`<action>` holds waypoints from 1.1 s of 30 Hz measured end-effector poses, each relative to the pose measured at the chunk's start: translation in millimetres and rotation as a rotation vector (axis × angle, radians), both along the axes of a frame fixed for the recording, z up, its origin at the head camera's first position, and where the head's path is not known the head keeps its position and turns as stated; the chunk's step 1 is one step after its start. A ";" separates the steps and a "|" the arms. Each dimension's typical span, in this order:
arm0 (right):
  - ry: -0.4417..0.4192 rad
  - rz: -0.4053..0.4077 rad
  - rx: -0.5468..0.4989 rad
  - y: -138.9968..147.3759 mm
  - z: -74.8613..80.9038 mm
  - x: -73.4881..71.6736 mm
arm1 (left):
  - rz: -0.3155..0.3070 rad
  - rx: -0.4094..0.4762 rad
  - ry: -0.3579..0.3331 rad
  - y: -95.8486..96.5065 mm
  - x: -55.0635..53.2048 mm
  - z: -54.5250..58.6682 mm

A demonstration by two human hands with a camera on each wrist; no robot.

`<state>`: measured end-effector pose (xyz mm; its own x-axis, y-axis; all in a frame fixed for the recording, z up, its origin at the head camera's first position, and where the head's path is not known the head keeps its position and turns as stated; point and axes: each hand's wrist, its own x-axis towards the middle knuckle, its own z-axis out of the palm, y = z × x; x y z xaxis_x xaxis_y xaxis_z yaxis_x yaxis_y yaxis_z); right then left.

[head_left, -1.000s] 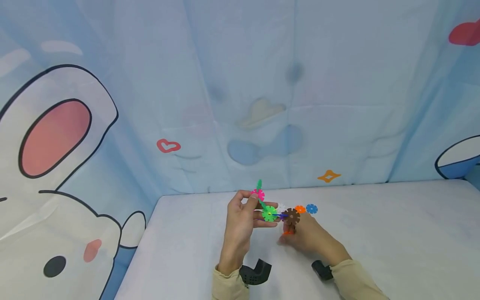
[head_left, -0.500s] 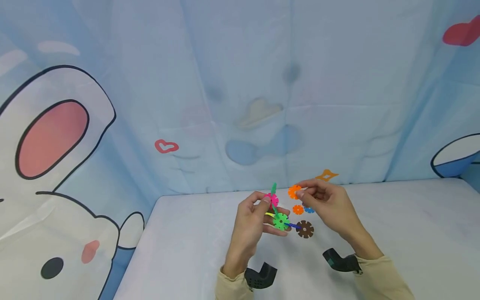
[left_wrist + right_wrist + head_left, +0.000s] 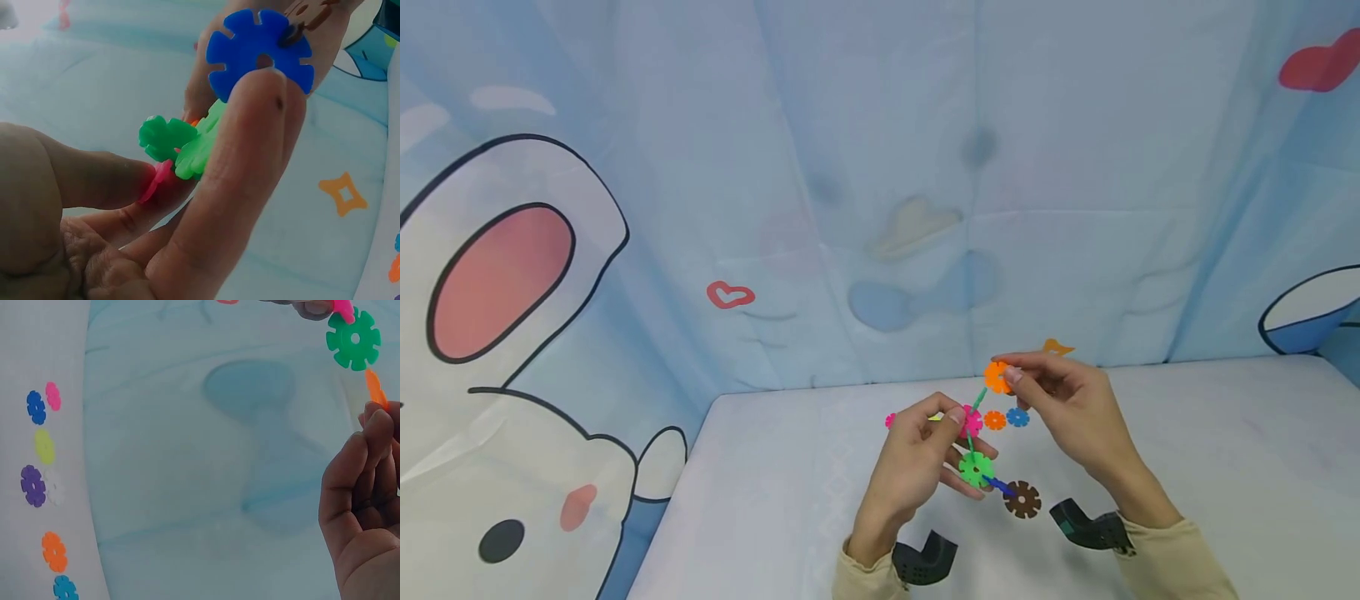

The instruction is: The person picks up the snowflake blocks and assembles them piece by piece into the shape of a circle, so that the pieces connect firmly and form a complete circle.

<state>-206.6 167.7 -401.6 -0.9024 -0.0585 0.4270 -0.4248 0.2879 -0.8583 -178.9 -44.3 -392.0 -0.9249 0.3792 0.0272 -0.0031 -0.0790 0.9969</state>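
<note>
My left hand [image 3: 904,475] pinches a pink slotted plastic disc [image 3: 973,422] between thumb and finger. It belongs to a chain of interlocking discs: a dark green one [image 3: 340,339], the pink, another dark green, a light green [image 3: 967,472], a blue [image 3: 240,47] and a brown one [image 3: 1028,506] hanging lowest. In the left wrist view a fingertip lies against the blue disc. My right hand [image 3: 1078,417] pinches an orange disc [image 3: 996,377] by its edge, right at the rim of the dark green end disc. The chain is held up above the table.
On the white table [image 3: 760,500] behind my hands lies a row of loose discs: pink [image 3: 53,396], dark blue [image 3: 36,407], yellow [image 3: 44,446], purple [image 3: 33,485], white [image 3: 54,487], orange [image 3: 54,551] and light blue [image 3: 65,588]. A printed blue curtain [image 3: 865,167] hangs behind the table.
My right hand has lifted the orange disc off the table and brought it to the chain's dark green end. My left hand has shifted right, tilting the chain, with the brown end now lower.
</note>
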 end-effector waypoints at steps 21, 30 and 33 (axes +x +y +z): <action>0.195 0.091 -0.024 -15.3 -2.5 5.0 | 0.057 -0.065 -0.013 -2.6 4.8 4.4; 0.089 0.045 -0.004 -26.2 -11.1 -0.5 | 0.026 -0.004 -0.118 -7.7 -1.7 0.0; 0.056 0.042 0.023 -27.5 -14.3 -3.2 | 0.028 0.028 -0.114 -14.6 -5.6 -1.7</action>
